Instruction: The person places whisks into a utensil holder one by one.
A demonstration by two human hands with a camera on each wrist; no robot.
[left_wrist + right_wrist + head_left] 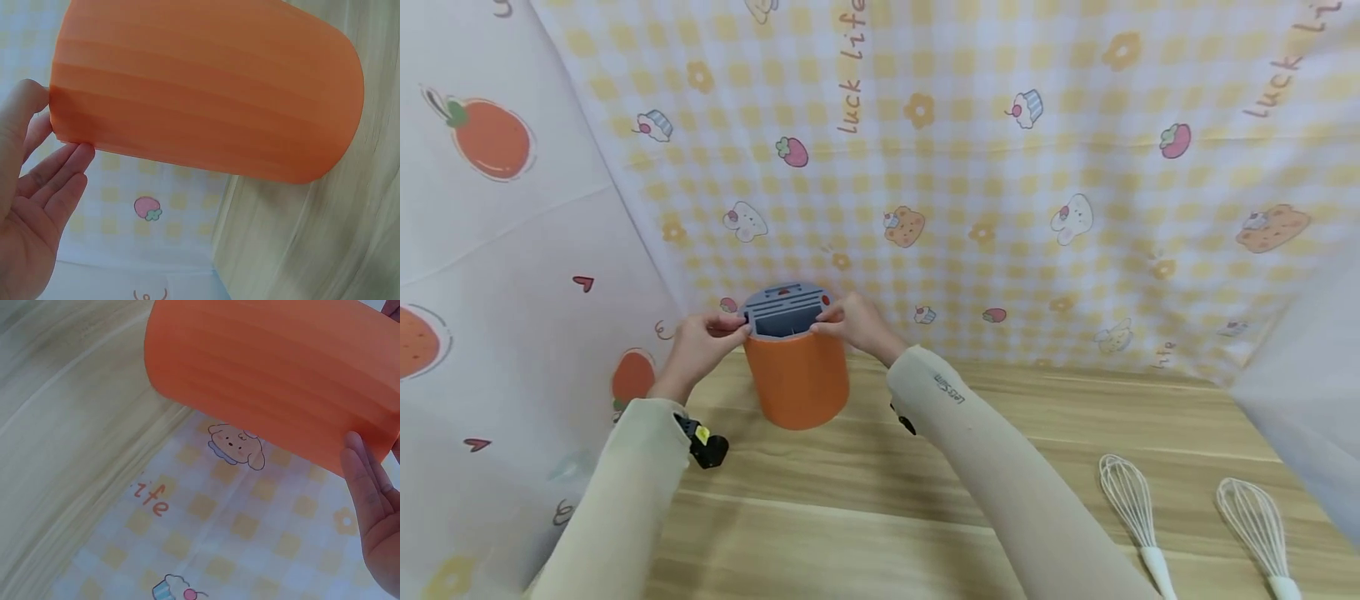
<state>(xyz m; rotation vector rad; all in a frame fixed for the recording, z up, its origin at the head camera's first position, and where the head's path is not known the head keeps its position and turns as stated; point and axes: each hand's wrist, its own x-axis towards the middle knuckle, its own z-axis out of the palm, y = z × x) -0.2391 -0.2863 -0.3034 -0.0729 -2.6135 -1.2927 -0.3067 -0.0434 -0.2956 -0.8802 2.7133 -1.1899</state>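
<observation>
An orange knife-block-like holder (801,379) with a grey slotted top (784,293) is upright at the back left of the table. Its top has narrow slots and one wide dark opening. My left hand (696,350) grips the left side of the rim between thumb and fingers. On the opposite side, my right hand (859,327) pinches the rim near the wide opening. In the left wrist view, fingers (78,159) touch the holder's ribbed orange wall (206,87). The right wrist view has fingertips (353,447) against that wall. The holder's inside is mostly hidden.
Two white whisks (1127,496) lie at the front right of the wooden table (820,542). A yellow checked cloth (955,183) hangs behind the table, and a white fruit-print cloth (497,250) hangs on the left.
</observation>
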